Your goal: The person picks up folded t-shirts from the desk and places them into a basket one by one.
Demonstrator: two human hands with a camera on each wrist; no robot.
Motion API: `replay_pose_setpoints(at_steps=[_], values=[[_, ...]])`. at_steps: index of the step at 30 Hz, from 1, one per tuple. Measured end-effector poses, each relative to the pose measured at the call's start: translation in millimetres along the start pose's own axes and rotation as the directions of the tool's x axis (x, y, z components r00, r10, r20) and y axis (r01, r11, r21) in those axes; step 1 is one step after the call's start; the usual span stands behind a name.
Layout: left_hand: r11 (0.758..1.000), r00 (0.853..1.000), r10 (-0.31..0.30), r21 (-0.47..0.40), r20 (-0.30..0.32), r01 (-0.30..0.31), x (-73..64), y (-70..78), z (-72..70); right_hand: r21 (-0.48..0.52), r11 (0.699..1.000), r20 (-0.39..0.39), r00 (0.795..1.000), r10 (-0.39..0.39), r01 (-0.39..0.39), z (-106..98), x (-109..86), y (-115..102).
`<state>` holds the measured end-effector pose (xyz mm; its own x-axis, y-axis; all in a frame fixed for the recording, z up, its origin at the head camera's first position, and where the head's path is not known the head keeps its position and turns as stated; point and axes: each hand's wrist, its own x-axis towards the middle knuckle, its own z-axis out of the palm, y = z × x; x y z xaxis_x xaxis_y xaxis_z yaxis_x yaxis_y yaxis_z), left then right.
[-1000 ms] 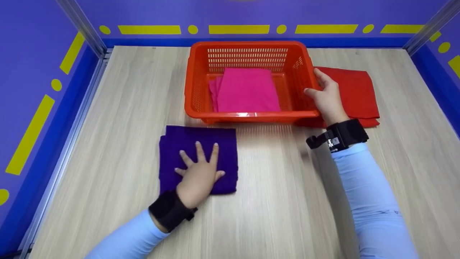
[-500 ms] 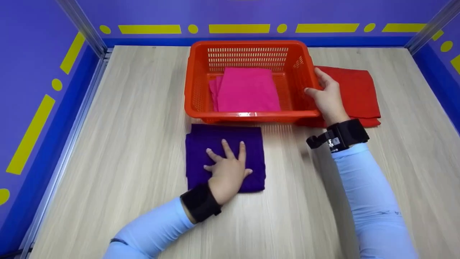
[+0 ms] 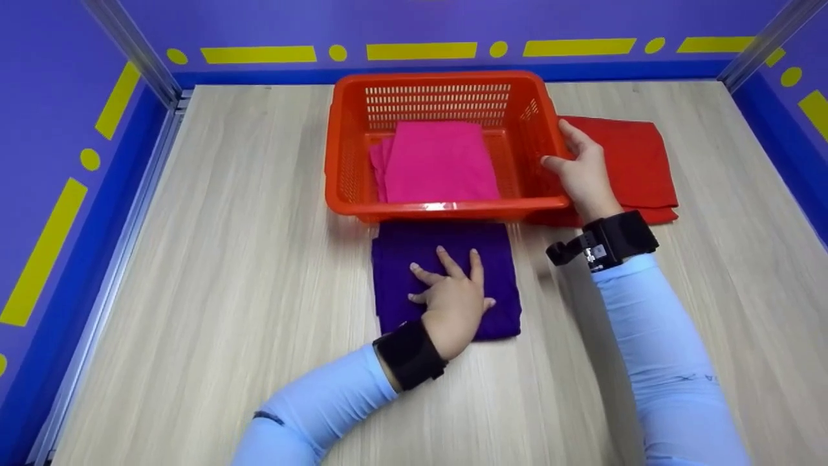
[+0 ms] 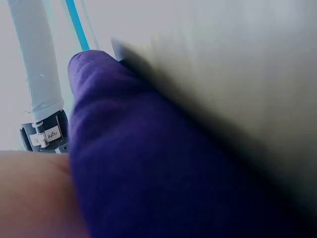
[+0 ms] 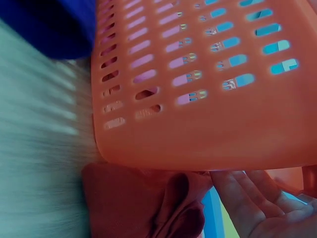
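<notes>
My left hand (image 3: 455, 307) lies with spread, straight fingers on a folded purple cloth (image 3: 401, 268) on the table, just in front of an orange-red plastic basket (image 3: 446, 208). The cloth's back edge reaches the basket's front side. At the basket's right end, my right hand (image 3: 585, 171) grips the rim, thumb on the inner side and fingers outside. A folded pink cloth (image 3: 443, 162) lies inside the basket. To the right, a folded red cloth (image 3: 637, 165) lies partly behind my right hand. In the right wrist view the basket wall (image 5: 198, 134) stands close to the red cloth (image 5: 129, 198).
The light wood table (image 3: 246, 226) is bounded by blue-purple panels (image 3: 414, 26) with yellow marks at the back and both sides. Metal rails (image 3: 129, 207) run along the left edge and up the corners.
My left hand has slid the purple cloth to the right across the table, from the front left of the basket to its front middle. My right hand keeps its grip on the rim.
</notes>
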<state>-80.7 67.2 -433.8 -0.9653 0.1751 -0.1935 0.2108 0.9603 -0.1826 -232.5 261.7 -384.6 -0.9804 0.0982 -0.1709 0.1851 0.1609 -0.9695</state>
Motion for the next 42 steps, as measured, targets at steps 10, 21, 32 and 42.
replay_pose_setpoints(at_steps=[10,21,32,42], values=[[0.989,0.984,0.137,-0.04,-0.113,-0.142,-8.9,-26.7,-3.4,0.043,0.999,0.002,1.0,0.018,-0.019,-0.3,2.4,2.7],[0.844,0.954,0.235,-0.447,-0.187,-0.296,-10.1,-101.0,8.3,0.119,0.993,0.02,1.0,0.024,-0.026,-5.0,-7.0,9.8],[0.507,0.966,0.161,-0.823,-0.2,-0.255,-12.9,-164.7,18.5,0.222,0.974,0.197,0.98,-0.006,-0.038,-13.7,-65.7,45.2],[-0.144,0.944,0.277,-0.964,0.179,0.225,-26.3,-187.0,34.4,0.172,0.935,0.558,0.813,0.166,-0.309,-28.3,-103.5,74.9]])
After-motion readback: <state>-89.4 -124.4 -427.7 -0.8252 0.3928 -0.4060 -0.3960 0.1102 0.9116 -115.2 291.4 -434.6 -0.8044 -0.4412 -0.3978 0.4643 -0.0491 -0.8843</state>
